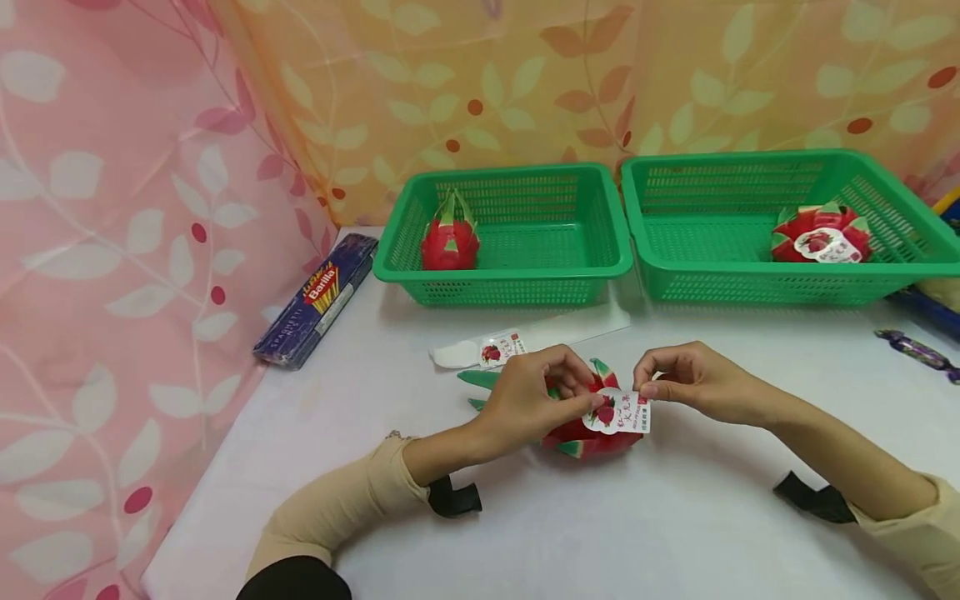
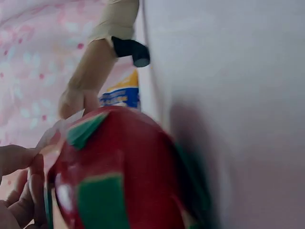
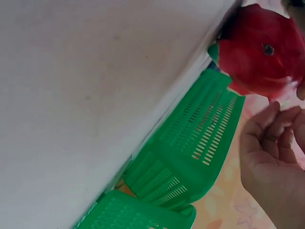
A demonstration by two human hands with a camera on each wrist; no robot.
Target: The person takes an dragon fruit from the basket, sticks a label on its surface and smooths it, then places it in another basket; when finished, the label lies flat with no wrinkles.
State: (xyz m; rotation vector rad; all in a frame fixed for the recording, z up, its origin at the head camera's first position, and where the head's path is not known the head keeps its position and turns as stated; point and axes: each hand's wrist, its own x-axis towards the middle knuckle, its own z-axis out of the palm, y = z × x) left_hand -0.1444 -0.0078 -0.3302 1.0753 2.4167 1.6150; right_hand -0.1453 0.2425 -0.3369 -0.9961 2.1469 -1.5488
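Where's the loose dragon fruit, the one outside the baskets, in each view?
Head: dragon fruit sits just right of and below centre, partly hidden by the left hand and the label.
Left wrist: large, left of centre in the lower half, cut off by the bottom edge.
Right wrist: upper right corner, above the right hand.
Shared landmark: the white table, visible in all three.

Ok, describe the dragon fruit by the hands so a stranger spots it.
On the white table, look in front of the green baskets. Both hands hold a white label at a red, green-tipped dragon fruit. The other fruits sit inside baskets; this one is outside.
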